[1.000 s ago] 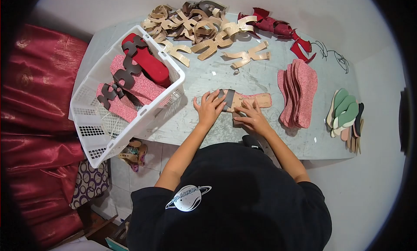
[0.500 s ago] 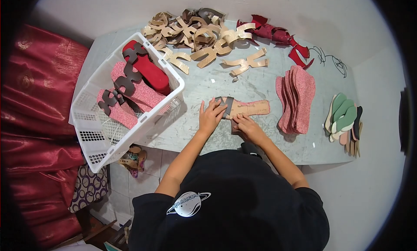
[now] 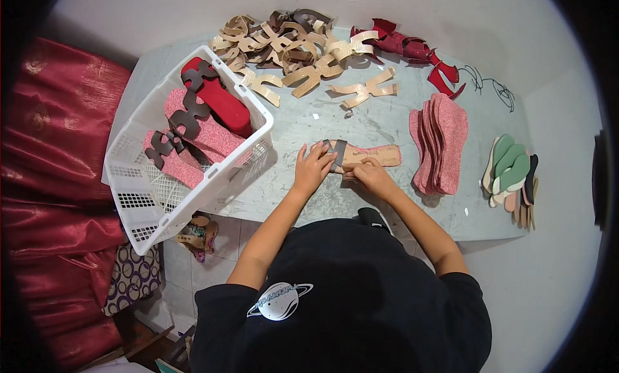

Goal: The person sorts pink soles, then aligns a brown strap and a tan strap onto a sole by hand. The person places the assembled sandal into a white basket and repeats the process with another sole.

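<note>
An insole [image 3: 380, 155] lies on the table with its tan underside up and pink edges showing. Dark brown straps [image 3: 340, 152] wrap over its left part. My left hand [image 3: 312, 169] rests with fingers spread on that strapped end. At the insole's near edge, my right hand [image 3: 371, 177] has its fingers curled and pinched on a strap end, mostly hidden beneath them.
A white basket [image 3: 240, 155] at left holds pink and red strapped soles. Tan and brown cut straps [image 3: 309, 73] and red pieces [image 3: 406, 47] lie at the back. Pink insoles [image 3: 445, 144] are stacked at right, beside green and other soles [image 3: 510, 166].
The brown strap end that hung off the near edge has been folded up toward the insole. My right hand has changed from spread fingers to a curled pinch.
</note>
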Available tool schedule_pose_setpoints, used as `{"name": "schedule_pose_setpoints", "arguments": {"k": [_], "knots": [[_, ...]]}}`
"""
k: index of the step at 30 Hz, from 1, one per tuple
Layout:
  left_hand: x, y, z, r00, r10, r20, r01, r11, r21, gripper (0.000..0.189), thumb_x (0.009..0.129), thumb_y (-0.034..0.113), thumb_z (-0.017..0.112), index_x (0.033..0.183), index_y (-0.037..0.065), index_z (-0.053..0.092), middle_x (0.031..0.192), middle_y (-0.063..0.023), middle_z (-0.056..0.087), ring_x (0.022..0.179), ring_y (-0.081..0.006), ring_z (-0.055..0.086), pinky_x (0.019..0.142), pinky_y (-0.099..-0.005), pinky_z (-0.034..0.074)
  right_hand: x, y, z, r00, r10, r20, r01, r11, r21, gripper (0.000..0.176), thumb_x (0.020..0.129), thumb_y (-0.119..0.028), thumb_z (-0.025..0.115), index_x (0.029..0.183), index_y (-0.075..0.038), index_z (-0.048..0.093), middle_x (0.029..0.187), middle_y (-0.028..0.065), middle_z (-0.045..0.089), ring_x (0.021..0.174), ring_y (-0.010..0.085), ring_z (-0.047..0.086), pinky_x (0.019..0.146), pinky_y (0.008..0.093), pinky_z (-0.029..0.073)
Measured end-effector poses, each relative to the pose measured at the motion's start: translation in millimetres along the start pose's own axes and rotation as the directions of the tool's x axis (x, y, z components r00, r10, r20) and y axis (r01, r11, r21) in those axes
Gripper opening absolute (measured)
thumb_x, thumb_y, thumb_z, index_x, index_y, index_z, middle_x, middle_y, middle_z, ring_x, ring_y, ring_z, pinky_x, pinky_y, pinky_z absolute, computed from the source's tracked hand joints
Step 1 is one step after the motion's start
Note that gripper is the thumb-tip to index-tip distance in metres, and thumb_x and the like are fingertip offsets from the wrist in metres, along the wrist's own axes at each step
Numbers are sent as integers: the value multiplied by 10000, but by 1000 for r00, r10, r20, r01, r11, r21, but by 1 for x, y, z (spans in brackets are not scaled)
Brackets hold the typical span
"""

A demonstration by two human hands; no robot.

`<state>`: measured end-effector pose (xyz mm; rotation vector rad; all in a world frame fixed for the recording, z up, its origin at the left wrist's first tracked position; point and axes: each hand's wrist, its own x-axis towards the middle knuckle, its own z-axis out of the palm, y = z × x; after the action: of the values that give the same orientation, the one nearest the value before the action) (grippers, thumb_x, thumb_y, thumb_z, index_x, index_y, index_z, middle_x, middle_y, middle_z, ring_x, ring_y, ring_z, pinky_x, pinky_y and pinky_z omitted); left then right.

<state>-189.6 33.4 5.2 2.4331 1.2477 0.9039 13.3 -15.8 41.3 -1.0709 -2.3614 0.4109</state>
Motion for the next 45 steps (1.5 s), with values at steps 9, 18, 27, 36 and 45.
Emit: {"name": "schedule_pose_setpoints", "arguments": {"k": [9, 18, 27, 36, 45], "knots": [[1, 1, -1, 1000, -13, 5, 13, 1000, 2, 198, 772, 183, 630, 966, 190, 665, 1078, -40, 597, 1140, -203, 487, 971, -477, 270, 24, 13, 1, 964, 215, -158, -215, 977, 18, 138, 699, -190, 683, 787, -130, 595, 1148, -22, 553, 1219, 288, 370, 957, 490, 239], [-1, 1, 2, 999, -35, -25, 34, 999, -38, 189, 768, 172, 635, 953, 182, 673, 1064, -19, 608, 1133, -195, 492, 938, -440, 284, 28, 25, 21, 929, 353, -109, -315, 910, 269, 138, 738, -179, 652, 761, -82, 557, 1217, 19, 538, 1250, 294, 360, 991, 472, 243], [-2, -1, 0, 997, -78, 3, 78, 993, -86, 191, 768, 187, 639, 955, 186, 675, 1057, -9, 610, 1127, -183, 497, 942, -426, 259, 32, 26, 19, 925, 380, -13, -363, 894, 262, 170, 764, -177, 631, 750, -52, 517, 1257, 63, 507, 1228, 238, 405, 1029, 457, 225], [1, 2, -3, 996, -80, -43, 76, 994, -75, 256, 767, 211, 634, 1018, 165, 628, 1041, -15, 616, 1098, -178, 515, 930, -427, 272, 35, 26, 18, 903, 428, -24, -402, 865, 301, 198, 738, -184, 659, 748, -45, 518, 1207, 72, 545, 1191, 242, 446, 1027, 447, 233], [2, 6, -5, 999, -16, -30, 16, 1000, -1, 291, 795, 192, 597, 1084, 164, 601, 1057, -31, 606, 1071, -194, 528, 916, -404, 301, 36, 34, 24, 900, 434, -50, -395, 856, 334, 229, 720, -184, 676, 820, -58, 514, 1126, 61, 599, 1146, 237, 484, 1021, 457, 241]]}}
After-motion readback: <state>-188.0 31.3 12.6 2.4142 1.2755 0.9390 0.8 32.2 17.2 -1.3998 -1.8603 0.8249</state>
